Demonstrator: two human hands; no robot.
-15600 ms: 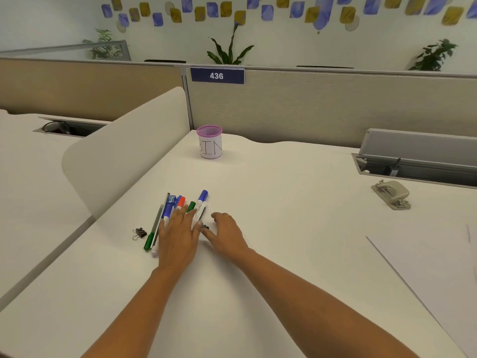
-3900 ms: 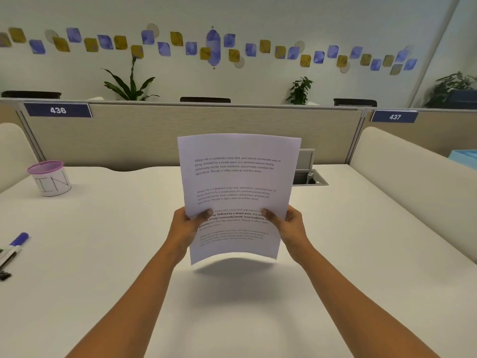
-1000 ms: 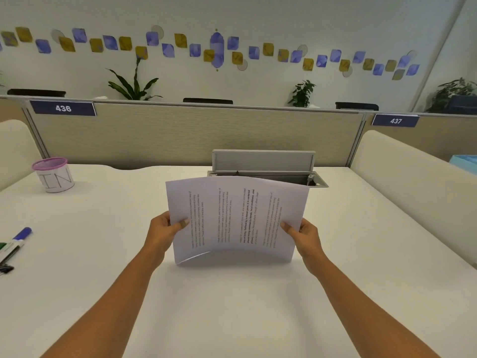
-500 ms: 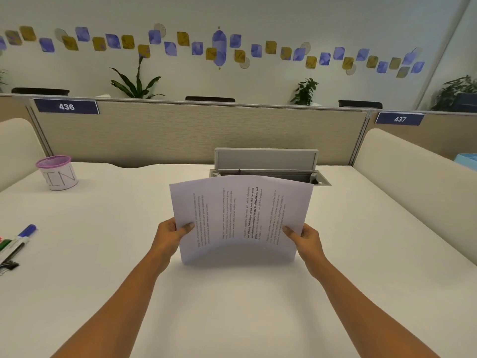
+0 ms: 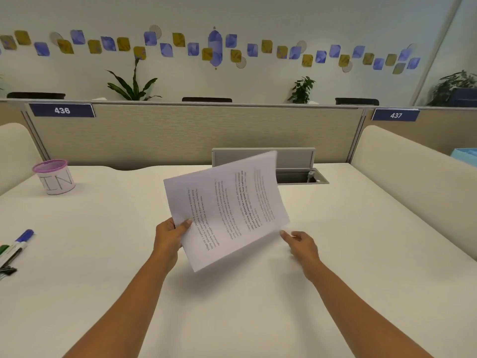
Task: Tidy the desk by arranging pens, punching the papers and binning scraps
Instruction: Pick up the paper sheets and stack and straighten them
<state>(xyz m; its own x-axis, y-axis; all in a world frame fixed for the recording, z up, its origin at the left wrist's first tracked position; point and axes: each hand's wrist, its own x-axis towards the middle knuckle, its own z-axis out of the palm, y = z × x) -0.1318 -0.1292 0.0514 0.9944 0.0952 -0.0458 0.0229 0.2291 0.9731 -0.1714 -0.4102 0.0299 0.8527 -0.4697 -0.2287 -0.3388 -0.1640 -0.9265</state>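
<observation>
A stack of printed white papers [image 5: 227, 210] hangs tilted above the middle of the desk, text running sideways. My left hand [image 5: 170, 236] pinches its lower left edge, thumb on top. Just off the papers' lower right corner, my right hand [image 5: 300, 244] is apart from them with fingers loosely spread and holds nothing. The pens [image 5: 15, 248], among them a blue-capped marker, lie together at the desk's left edge. A black binder clip [image 5: 7, 271] lies beside them. The hole punch is not in view.
A pink-rimmed cup [image 5: 55, 177] marked BIN stands at the back left. An open cable tray with a raised grey lid [image 5: 294, 174] sits behind the papers. Cream dividers [image 5: 413, 182] flank the white desk [image 5: 232, 306].
Half a second ago both hands held the papers upright on their edge. Now my right hand has let go, and my left hand alone holds them, lifted and tilted.
</observation>
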